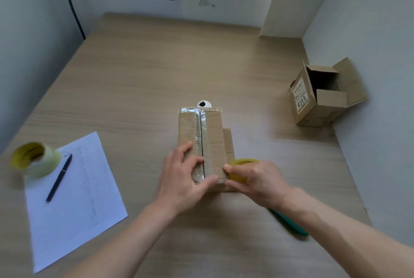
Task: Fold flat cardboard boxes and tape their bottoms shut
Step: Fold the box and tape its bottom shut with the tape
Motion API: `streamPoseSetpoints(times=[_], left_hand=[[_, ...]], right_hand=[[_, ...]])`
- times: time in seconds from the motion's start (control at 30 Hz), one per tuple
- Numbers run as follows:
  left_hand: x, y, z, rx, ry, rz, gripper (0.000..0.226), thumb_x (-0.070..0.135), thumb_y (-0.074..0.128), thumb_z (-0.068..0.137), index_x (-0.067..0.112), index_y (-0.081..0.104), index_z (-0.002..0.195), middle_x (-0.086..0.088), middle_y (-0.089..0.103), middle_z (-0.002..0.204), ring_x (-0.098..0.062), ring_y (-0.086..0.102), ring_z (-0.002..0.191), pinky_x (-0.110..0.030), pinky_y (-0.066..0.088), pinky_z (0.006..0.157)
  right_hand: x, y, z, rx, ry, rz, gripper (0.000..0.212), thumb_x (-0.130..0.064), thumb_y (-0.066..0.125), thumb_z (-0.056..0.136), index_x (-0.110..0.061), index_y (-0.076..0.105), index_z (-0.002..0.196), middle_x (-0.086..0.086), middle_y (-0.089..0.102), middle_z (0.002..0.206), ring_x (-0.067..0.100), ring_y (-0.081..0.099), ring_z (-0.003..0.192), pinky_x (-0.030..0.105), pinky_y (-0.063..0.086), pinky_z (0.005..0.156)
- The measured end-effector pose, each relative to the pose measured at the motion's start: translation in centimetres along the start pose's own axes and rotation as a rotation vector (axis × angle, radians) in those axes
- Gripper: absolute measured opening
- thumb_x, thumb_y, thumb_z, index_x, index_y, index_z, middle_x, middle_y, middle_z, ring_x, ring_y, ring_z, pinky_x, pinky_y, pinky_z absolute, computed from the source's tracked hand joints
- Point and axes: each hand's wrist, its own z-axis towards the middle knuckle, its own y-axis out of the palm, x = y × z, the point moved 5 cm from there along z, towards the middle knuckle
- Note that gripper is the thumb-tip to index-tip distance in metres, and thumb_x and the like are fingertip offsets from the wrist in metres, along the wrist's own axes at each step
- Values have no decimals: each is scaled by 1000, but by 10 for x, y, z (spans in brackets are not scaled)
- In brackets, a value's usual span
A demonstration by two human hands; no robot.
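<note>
- Your left hand [183, 172] pressed flat on the near end of the box [202, 141], fingers straight across the tape seam [201, 136].
- Your right hand [253, 179] gripped the yellow tape roll [240, 169] just right of that end.
- The seam ran away from you; the left hand sat nearer it.
- The wooden table [139, 89] also held paper [74, 197], a pen [59, 178], a spare roll [35, 159] and an open box [324, 94] by the wall.

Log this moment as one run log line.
step: taping box seam | left hand: pressing tape down | right hand: gripping tape roll
</note>
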Motion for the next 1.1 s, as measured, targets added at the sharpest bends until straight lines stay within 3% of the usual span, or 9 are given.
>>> streamPoseSetpoints(times=[0.03, 0.1, 0.23, 0.47, 0.63, 0.7, 0.8, 1.0, 1.1], left_hand=[[7, -1, 4, -20, 85, 242, 71, 82, 53, 65, 21, 69, 98, -1, 52, 128, -33, 41, 129, -52, 39, 103], [19, 1, 17, -92, 222, 444, 84, 91, 48, 59, 18, 66, 97, -3, 55, 124, -39, 39, 131, -57, 37, 100], [21, 13, 31, -215, 504, 374, 84, 79, 52, 72, 13, 64, 121, -9, 56, 137, -38, 44, 134, -56, 38, 105], [-28, -7, 13, -185, 561, 352, 79, 65, 56, 83, 10, 51, 140, -16, 38, 152, -41, 29, 142, -61, 38, 106], [-27, -18, 18, -359, 411, 590, 127, 85, 59, 56, 29, 4, 156, -3, -6, 164, -35, -10, 149, -61, 14, 116], [1, -8, 23, -365, 530, 589, 132, 95, 45, 50, 26, 7, 156, -3, -3, 165, -34, -8, 150, -55, 11, 115], [21, 16, 33, -472, 568, 572, 126, 89, 54, 58, 25, 7, 156, -3, 2, 165, -30, -5, 151, -51, 12, 120], [20, 21, 39, -465, 611, 620, 100, 87, 45, 70, 35, 27, 152, -9, 24, 160, -36, 20, 146, -49, 25, 115], [27, 20, 41, -500, 584, 591, 90, 92, 33, 68, 41, 42, 142, -5, 28, 156, -35, 18, 144, -49, 23, 115]], right_hand=[[1, 1, 0, -8, 11, 10, 38, -52, 69, 77, -28, 76, 106, -2, 76, 86, 26, 71, 72, 34, 56, 50], [4, 5, 1, -42, 33, 21, 40, -56, 66, 80, -31, 74, 110, 0, 76, 89, 29, 71, 77, 37, 57, 56], [7, 11, 1, -96, 42, 43, 45, -60, 65, 82, -33, 70, 118, 4, 75, 94, 34, 69, 81, 40, 56, 64], [11, 21, 2, -134, 68, 61, 47, -62, 57, 87, -39, 60, 129, 2, 73, 109, 33, 66, 94, 37, 52, 75], [12, 22, 2, -137, 52, 68, 45, -61, 58, 88, -38, 60, 126, 1, 73, 106, 34, 65, 93, 37, 49, 72], [12, 22, 1, -105, 37, 67, 43, -61, 58, 87, -38, 60, 123, 1, 73, 102, 33, 66, 91, 36, 49, 69], [9, 21, 3, -109, 28, 61, 43, -61, 61, 84, -39, 58, 121, 2, 73, 100, 34, 66, 89, 35, 47, 65], [26, 19, -16, -228, 192, 253, 73, -63, 69, 76, -36, 45, 140, 3, 71, 109, 26, 66, 99, 29, 47, 82], [38, 20, -32, -407, 308, 445, 54, -62, 62, 73, -32, 63, 118, -5, 70, 101, 13, 65, 94, 28, 49, 82]])
